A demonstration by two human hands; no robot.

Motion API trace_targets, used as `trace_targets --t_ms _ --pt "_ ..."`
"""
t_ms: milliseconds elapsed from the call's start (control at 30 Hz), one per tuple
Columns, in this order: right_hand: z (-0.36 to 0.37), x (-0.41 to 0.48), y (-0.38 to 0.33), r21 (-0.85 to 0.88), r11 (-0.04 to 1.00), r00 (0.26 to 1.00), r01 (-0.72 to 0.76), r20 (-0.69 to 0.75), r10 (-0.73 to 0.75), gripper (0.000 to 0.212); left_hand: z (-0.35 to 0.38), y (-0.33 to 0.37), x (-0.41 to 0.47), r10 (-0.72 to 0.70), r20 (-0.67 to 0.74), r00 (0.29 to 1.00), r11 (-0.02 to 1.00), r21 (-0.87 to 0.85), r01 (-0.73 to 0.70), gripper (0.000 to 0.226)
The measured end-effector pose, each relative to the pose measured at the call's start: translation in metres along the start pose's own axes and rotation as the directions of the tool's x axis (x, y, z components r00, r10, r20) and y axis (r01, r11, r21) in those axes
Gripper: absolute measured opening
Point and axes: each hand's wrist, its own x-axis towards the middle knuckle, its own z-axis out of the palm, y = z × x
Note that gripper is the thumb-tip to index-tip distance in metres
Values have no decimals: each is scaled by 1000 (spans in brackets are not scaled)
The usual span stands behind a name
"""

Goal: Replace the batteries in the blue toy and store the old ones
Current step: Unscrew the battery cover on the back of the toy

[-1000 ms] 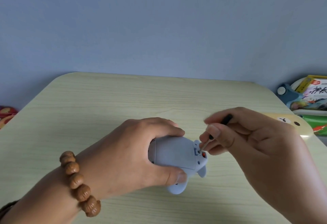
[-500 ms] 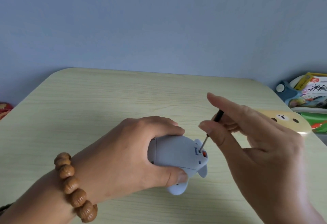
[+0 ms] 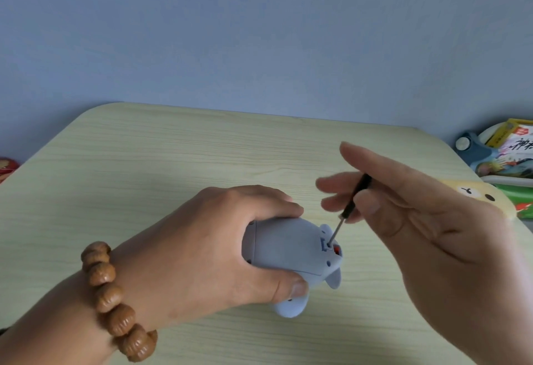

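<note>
The blue toy [image 3: 291, 249] lies underside up on the pale wooden table [image 3: 173, 162], near the front middle. My left hand [image 3: 207, 249] grips its body from the left, thumb on the near side. My right hand [image 3: 403, 220] pinches a small screwdriver [image 3: 350, 206] with a black handle between thumb and fingers, the index finger stretched out above. The metal tip stands in a screw hole on the toy's underside, next to a small red part [image 3: 336, 248]. No batteries are in view.
A yellow bear-face object [image 3: 476, 197] lies at the table's right edge behind my right hand. Beyond it are a blue item [image 3: 470, 151] and colourful packets [image 3: 516, 151]. A red thing [image 3: 5, 167] shows at the far left, off the table.
My right hand has uncurled and lifted, its fingers spreading around the screwdriver handle while the tip stays in the screw hole. My left hand and the toy have stayed put.
</note>
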Motion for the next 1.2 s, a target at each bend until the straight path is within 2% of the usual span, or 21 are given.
trace_targets --t_ms 133,200,333,433,533,633,667,700,767,833,867,900,967,1067,1200 --pt "4 1 4 -107 994 988 33 -145 -49 37 0 1 1 -5 12 1000 1000 -10 5 73" --pt "9 -1 7 -28 998 984 47 -171 -52 35 0 0 1 -4 4 1000 1000 3 4 74" --pt "7 -4 7 189 982 999 -12 -44 20 35 -1 0 0 -10 3 1000 1000 2 10 74" --pt "-4 -1 3 239 970 996 -41 84 22 43 0 0 2 -30 23 999 1000 -7 31 73" --pt "-9 1 4 170 985 991 9 129 -31 42 -3 2 -4 -40 62 997 999 -7 41 71" --pt "0 0 16 87 994 997 64 25 -67 41 -3 10 8 -48 96 994 999 14 47 65" --pt "5 -1 20 63 995 997 76 -13 -75 42 2 0 -4 71 173 982 997 -20 -69 58" --pt "9 -2 22 36 995 995 94 -47 -92 44 9 -5 -7 50 217 975 999 -3 -50 53" --pt "14 -5 21 -41 987 982 157 -98 -160 45 14 -15 5 12 173 985 1000 -4 -11 49" --pt "13 -8 14 -89 975 972 203 -101 -212 42 15 -8 3 65 263 962 998 -41 -57 50" --pt "11 -8 11 -80 976 973 204 -93 -211 40 4 -2 0 -6 200 980 999 -50 16 54" --pt "8 -8 9 -64 979 976 194 -85 -199 39 0 9 8 -104 114 988 995 9 103 63" --pt "3 -6 12 -90 981 979 171 -101 -180 36 -3 8 -6 -33 40 999 998 47 31 72" --pt "3 -4 13 -200 971 971 134 -168 -168 40 1 3 0 17 -6 1000 999 50 -16 73" --pt "12 -9 14 -357 920 940 164 -225 -256 30 3 2 3 34 -17 999 999 30 -33 68"
